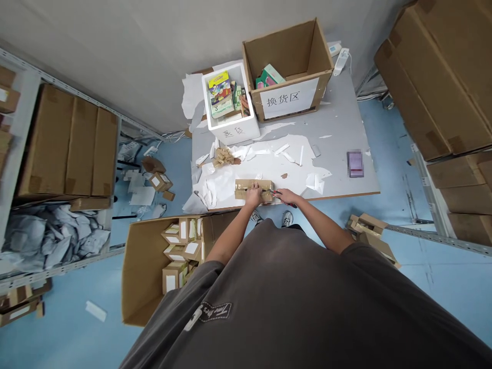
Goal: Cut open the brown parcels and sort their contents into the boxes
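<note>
Head view: at the near edge of a gray table [338, 138], the left hand [253, 195] rests on a taped carton [241, 189], finger spacing too small to tell; the right hand [286, 196] clamps a red-and-black tool [293, 205] at its right end. A leftward skid could injure the left hand; careless pressure could tip the carton off.

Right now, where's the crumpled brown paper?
In the head view, the brown paper lies on the table, left of centre, between the foam box and taped carton.
</note>
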The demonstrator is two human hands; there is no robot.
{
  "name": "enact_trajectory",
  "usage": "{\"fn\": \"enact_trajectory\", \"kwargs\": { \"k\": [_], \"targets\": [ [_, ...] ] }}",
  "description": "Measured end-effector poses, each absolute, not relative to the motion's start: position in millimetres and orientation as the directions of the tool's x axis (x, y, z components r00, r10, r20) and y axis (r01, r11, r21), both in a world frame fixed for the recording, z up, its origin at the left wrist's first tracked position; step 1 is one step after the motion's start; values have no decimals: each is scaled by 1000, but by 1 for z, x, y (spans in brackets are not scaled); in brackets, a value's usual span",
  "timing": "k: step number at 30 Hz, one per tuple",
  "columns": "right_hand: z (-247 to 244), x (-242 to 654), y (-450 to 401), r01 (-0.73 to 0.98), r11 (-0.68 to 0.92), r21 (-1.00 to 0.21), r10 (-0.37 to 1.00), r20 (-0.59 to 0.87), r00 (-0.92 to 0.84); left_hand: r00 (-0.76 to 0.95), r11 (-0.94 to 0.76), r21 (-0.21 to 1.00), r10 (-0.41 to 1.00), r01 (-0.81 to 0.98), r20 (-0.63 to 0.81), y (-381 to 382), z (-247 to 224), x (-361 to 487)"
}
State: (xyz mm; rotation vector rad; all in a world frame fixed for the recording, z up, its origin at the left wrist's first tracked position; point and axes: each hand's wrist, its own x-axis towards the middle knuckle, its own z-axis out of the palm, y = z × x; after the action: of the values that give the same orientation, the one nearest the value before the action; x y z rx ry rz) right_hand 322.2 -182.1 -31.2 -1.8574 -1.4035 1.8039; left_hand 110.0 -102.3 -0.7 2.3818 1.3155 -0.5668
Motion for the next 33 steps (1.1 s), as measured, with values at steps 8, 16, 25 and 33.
{"fn": "enact_trajectory", "kwargs": {
  "k": [8, 16, 25, 33],
  "targets": [
    [-24, 319, -189, 494, -522, -695, 712, -674, -195, 489, -486, 145, 720, 862, -492, -102, -10, 107],
    [-21, 315, -209, 398, -592, -701, 701, -691, -175, 527, -484, 214, 732, 848, -432, -97, -16, 101],
    [-18, 340, -246, 104, -664, -740, 747, -662, 63, 549, -448, 352, 786, 822, -284, -87, -18, 87],
    [-7, 316, -244, 311, -599, -738, 795, -594, 125, 545, -479, 261, 746, 838, -382, -55, -36, 86]
  ]
}}
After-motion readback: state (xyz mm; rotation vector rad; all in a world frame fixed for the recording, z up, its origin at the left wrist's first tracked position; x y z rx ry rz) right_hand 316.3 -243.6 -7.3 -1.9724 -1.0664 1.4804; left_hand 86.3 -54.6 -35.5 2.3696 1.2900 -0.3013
